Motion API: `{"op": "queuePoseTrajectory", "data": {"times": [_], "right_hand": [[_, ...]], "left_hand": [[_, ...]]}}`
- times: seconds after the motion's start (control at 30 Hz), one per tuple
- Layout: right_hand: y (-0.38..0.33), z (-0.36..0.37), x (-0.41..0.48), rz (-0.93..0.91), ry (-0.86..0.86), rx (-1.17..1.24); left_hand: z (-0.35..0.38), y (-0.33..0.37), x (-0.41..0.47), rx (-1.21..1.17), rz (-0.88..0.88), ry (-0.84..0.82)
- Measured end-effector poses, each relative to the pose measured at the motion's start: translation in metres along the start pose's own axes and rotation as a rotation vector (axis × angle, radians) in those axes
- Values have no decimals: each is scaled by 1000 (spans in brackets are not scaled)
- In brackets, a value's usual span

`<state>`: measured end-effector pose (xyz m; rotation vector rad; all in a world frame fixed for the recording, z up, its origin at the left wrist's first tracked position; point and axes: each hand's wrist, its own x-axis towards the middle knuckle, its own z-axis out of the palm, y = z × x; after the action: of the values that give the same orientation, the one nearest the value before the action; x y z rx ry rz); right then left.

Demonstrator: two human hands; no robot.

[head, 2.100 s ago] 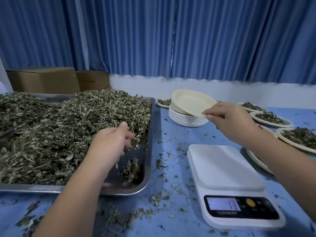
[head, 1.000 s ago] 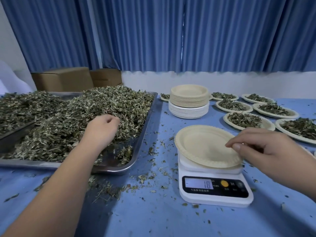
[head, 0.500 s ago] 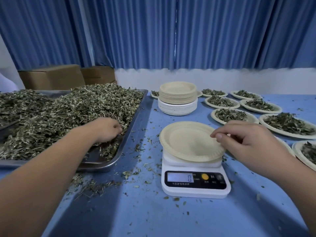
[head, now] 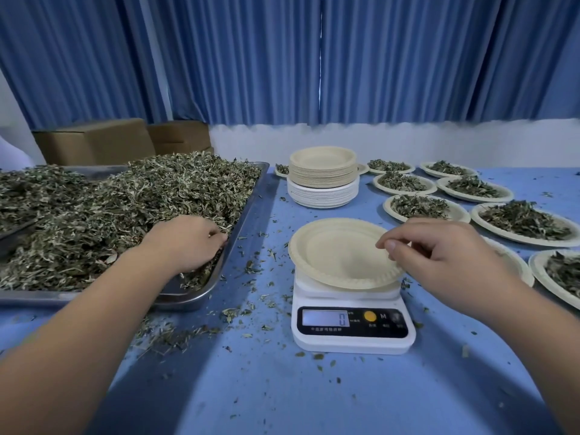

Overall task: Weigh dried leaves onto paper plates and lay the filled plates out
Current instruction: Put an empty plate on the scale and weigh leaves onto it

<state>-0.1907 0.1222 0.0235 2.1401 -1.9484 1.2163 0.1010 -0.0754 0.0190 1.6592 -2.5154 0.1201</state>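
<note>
the left hand [head: 188, 243] is down in the near right corner of the metal tray [head: 251, 196], knuckles up, fingers curled into the dried leaves [head: 125, 208] with the tips buried in them. the leaves are heaped high across that tray, and crumbs of them lie scattered over the blue table [head: 282, 387] beside it.

to the right of the tray sits a white kitchen scale [head: 351, 337], its display showing 0. an empty paper plate [head: 332, 255] lies flat on top of it, overhanging the platform all round. the right hand [head: 439, 255] is at the plate's right edge, thumb and forefinger drawn together; it looks to be pinching the rim, though the hand itself covers that bit of the edge. the other fingers are loosely bent behind.

beyond the scale stands a stack of plates [head: 323, 180], cream ones on top of white ones. the filled plates [head: 417, 205] are laid out in rows to the right of the stack, each with a dark mound of leaves, close together but not overlapping as far as the near ones go. cardboard boxes [head: 94, 141] sit behind the tray, against the blue curtains [head: 314, 58].
</note>
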Motion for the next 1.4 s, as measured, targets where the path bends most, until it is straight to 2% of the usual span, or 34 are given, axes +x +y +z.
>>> {"op": "queuePoseTrajectory", "data": {"times": [0.07, 0.2, 0.37, 0.5, 0.57, 0.67, 0.93, 1.07, 1.17, 1.4], "right_hand": [[0, 0, 0, 0, 0, -3], [-1, 1, -1, 3, 8, -2], [-3, 1, 0, 6, 17, -32], [-4, 2, -1, 9, 13, -39], [-5, 2, -1, 11, 8, -36], [-6, 4, -2, 12, 6, -28], [-6, 7, -2, 31, 7, -33], [-8, 7, -3, 25, 13, -28], [-10, 7, -4, 22, 13, -24], [-11, 7, -4, 34, 18, -37]], "left_hand": [[6, 4, -10, 32, -11, 22], [10, 5, -25, -146, -99, -85], [1, 8, -46, -219, -63, -6], [-1, 17, -60, -207, -86, -189], [-3, 19, -65, -190, -72, -218], [2, 22, -68, -76, -37, -164], [4, 25, -70, 32, -151, 61], [5, 30, -71, 78, -237, -67], [8, 33, -69, 69, -233, -156], [8, 37, -73, 35, -203, -70]]}}
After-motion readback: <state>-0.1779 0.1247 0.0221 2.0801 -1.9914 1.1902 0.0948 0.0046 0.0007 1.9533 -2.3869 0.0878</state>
